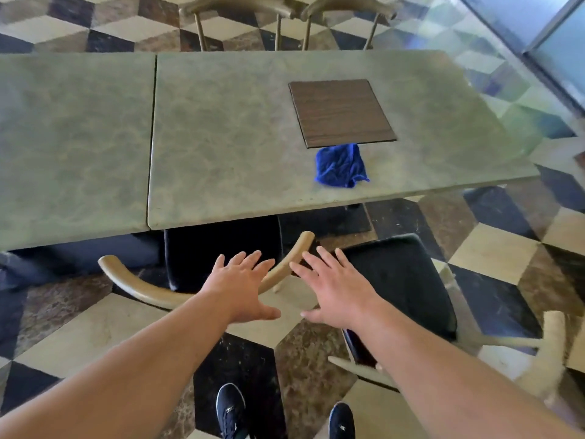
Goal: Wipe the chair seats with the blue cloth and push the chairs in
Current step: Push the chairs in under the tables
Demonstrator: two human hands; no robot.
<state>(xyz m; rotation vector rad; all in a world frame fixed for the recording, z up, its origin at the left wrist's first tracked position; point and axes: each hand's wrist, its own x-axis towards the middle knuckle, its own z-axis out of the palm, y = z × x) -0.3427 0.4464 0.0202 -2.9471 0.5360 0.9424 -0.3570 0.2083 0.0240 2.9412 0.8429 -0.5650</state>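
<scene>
Far left, a second slab [72,147] butts up against the main worktop [237,147], a thin dark seam between them. Under the near edge, the left chair [221,251] sits with its black seat partly tucked beneath the worktop, its curved pale-wood backrest [133,283] sweeping round toward us. Over that backrest comes the left hand [240,286], palm down, fingers spread wide, the grip fully open with nothing in it. It hovers at the rail; whether the fingertips actually touch the wood is hard to judge from this angle.

Right beside it, the right hand [335,293], same story: flat, splayed, grip open and empty, fingers reaching over the gap between the two chairs. Down below, two dark sneakers [231,410] stand on the checkered floor [95,327].

Moving right, the blue cloth [340,166] lies crumpled on the worktop, near its front edge, its far side just meeting a square wood-grain board [342,112]. It is well apart from both hands.

Further right, the right chair [405,286] stands pulled out and angled away from the worktop, black seat fully exposed. Beyond the worktop, two more chair backs [285,11] line the far side.
</scene>
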